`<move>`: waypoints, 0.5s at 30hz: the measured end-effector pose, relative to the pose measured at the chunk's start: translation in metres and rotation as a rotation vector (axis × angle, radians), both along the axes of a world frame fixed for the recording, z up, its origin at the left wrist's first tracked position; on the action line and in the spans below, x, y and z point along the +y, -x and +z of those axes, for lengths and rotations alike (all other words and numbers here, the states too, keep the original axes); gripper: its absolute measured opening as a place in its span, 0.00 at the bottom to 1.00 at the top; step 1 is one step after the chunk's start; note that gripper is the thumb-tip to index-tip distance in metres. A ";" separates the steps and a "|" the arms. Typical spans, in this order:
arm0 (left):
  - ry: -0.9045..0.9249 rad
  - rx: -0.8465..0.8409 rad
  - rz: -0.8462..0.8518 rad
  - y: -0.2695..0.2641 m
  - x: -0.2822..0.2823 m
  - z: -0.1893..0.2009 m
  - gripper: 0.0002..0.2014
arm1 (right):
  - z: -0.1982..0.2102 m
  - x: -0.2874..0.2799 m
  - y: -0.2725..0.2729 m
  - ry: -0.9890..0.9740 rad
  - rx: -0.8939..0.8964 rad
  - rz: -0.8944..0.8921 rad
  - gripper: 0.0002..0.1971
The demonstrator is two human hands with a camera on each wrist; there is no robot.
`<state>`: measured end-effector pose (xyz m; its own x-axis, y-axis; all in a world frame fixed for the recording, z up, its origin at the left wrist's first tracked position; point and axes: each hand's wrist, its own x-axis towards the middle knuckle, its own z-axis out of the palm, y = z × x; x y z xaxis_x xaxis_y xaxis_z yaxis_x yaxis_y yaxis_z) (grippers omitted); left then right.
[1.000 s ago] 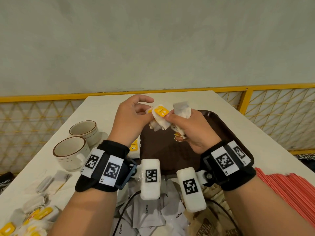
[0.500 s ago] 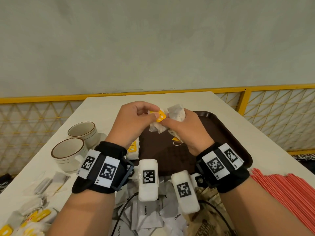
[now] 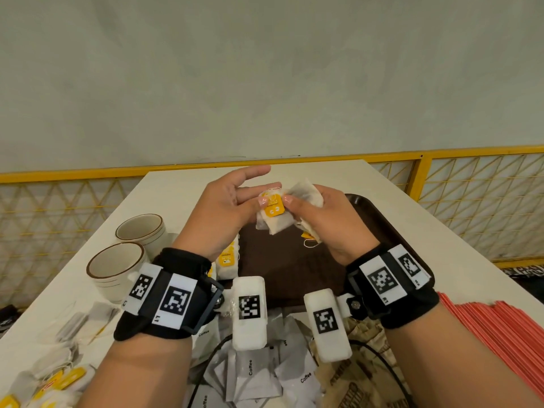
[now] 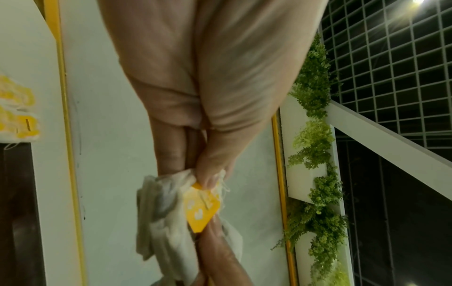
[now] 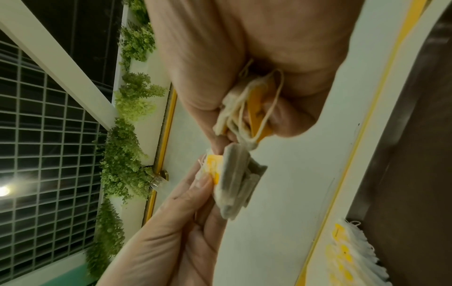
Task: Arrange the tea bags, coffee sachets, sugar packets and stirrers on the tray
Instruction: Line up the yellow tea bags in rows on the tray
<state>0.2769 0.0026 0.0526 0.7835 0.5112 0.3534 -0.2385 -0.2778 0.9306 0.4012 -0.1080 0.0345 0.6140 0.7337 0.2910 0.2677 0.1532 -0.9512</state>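
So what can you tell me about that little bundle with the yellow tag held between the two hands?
It is a small bundle of tea bags: soft, whitish filter-paper pouches with thin strings, fronted by a yellow paper tag with white markings. It is held in the air above the brown tray. The left hand pinches it by thumb and fingers, and the right hand, clutching more tea bags, touches the tag's edge.

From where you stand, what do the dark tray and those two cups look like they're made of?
The tray looks like dark brown moulded plastic: matte, with a raised rounded rim. The two cups look like glazed ceramic: cream, slightly glossy, thick-walled, with a brown line round each rim. Neither can be confirmed by sight alone.
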 end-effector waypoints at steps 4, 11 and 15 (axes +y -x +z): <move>-0.019 0.020 0.013 -0.003 -0.001 -0.002 0.21 | 0.002 -0.002 0.001 0.021 0.005 0.039 0.05; -0.037 -0.005 0.097 -0.004 -0.002 -0.004 0.20 | 0.005 -0.003 0.003 0.000 0.021 0.052 0.07; -0.114 -0.048 0.060 -0.006 -0.007 -0.004 0.17 | 0.006 -0.003 0.002 -0.054 0.099 0.037 0.04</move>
